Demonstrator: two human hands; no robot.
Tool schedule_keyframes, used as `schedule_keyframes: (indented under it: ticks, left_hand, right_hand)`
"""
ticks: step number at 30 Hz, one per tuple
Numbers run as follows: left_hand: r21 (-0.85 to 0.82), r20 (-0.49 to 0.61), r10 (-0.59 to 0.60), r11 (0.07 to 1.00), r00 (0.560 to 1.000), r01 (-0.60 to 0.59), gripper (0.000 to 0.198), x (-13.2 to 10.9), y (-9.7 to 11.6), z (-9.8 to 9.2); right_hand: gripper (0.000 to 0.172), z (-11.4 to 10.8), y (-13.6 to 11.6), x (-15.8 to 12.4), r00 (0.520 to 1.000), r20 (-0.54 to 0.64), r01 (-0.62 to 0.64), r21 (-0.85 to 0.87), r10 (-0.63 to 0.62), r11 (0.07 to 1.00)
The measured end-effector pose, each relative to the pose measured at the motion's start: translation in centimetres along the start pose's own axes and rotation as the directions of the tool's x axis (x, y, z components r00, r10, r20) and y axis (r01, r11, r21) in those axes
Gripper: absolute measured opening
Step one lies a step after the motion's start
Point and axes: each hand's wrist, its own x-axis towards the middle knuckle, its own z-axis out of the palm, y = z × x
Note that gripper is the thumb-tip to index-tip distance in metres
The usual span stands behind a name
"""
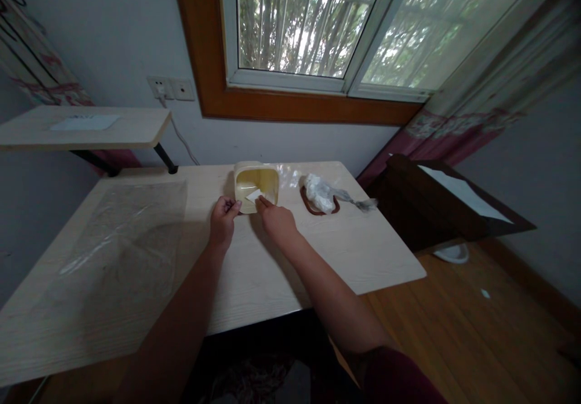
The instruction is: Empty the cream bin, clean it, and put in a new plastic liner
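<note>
A cream-coloured square plastic tub (275, 193) stands near the back of the table, its inside yellowish. My left hand (222, 219) is closed on the tub's near left corner, thumb and fingers pinching the edge. Over the near right rim reaches my right hand (276, 219), its fingers pinched together on a small flat white piece (253, 195) inside the tub. Whether that piece is paper, cloth or plastic cannot be told. To the right, a knotted clear plastic bag (319, 194) with white contents lies on a brown-rimmed object (336, 205).
The pale wooden table (363, 246) carries a clear plastic sheet (131, 234) at left. A raised shelf (27, 128) with a paper stands at back left. A dark wooden piece of furniture (403, 210) is close to the table's right edge. A white cord (181, 137) hangs from the wall socket.
</note>
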Motion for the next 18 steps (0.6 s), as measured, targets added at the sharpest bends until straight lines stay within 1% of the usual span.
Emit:
schedule_keyframes:
  ticks: [5,9,12,15,18]
  left_hand:
    - [0.01,-0.008,0.013,1.0,1.0,-0.013,0.03,0.0,-0.6,0.0]
    - [0.03,-0.011,0.032,0.999,0.999,-0.032,0.029,0.1,-1.0,-0.1]
    - [0.046,-0.012,0.039,0.998,0.999,-0.038,0.027,0.1,-0.9,-0.2]
    - [0.048,-0.012,0.033,0.998,0.999,-0.033,0.026,0.1,-0.7,-0.1]
    - [0.041,-0.02,0.031,0.999,0.999,-0.031,0.027,0.0,-0.7,0.0]
  right_hand:
    - [0.052,0.4,-0.5,-0.2,1.0,0.008,0.02,0.053,-0.02,0.998]
    - [0.053,0.6,-1.6,-1.0,0.995,-0.047,0.09,0.135,-0.085,0.987]
    - [0.057,0.5,-2.0,-1.5,0.99,-0.063,0.133,0.154,-0.124,0.979]
    - [0.056,0.3,-1.3,-1.7,0.994,-0.036,0.105,0.132,-0.101,0.986]
    - [0.055,0.1,-0.2,-1.5,1.0,-0.007,0.015,0.081,-0.015,0.997]
